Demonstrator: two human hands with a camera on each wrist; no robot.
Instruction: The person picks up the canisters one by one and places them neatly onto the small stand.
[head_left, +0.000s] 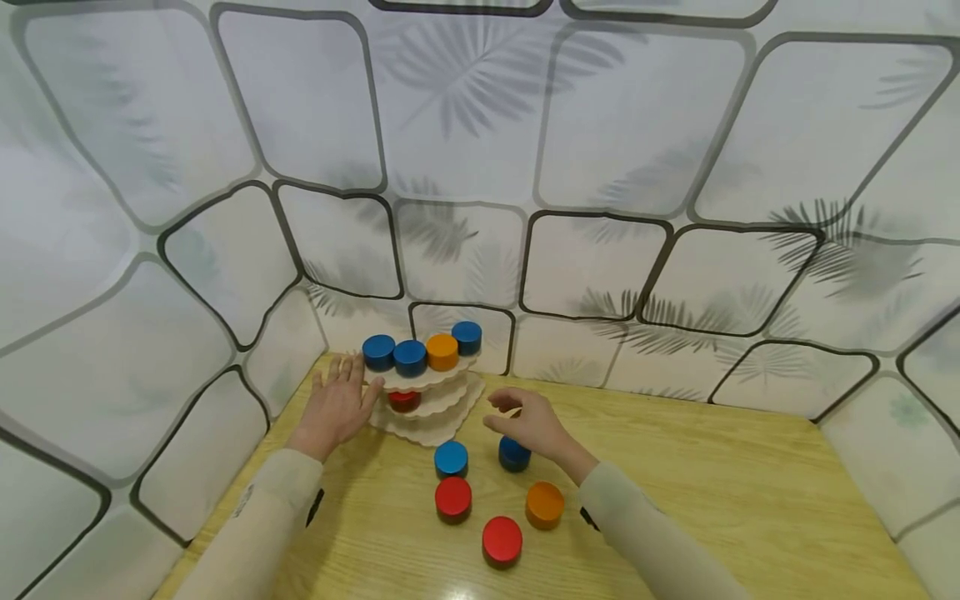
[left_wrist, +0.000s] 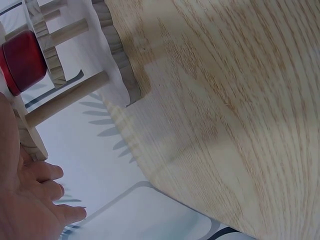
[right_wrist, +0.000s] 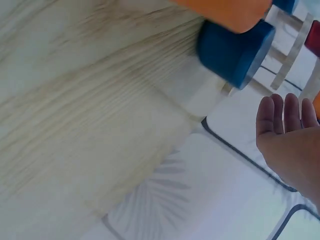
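Note:
A tiered wooden stand [head_left: 427,429] with scalloped shelves holds blue tins [head_left: 410,358] and an orange tin [head_left: 442,352] in a row on its top shelf. One red tin [left_wrist: 26,62] sits on a shelf below. My left hand [head_left: 337,407] lies against the left edge of the top shelf, its fingers extended; in the left wrist view the fingers [left_wrist: 47,192] are beside that shelf. With nothing in it, my right hand [head_left: 531,423] hovers right of the stand, fingers loosely bent, above a dark blue tin [head_left: 514,456]. The right wrist view shows those fingers [right_wrist: 292,115] near the shelves.
On the wooden table [head_left: 675,500] in front of the stand are a light blue tin [head_left: 451,460], two red ones, the nearer red tin [head_left: 502,542] being closest to me, and an orange tin [head_left: 544,505]. Patterned cloth walls [head_left: 592,267] rise behind and beside the table.

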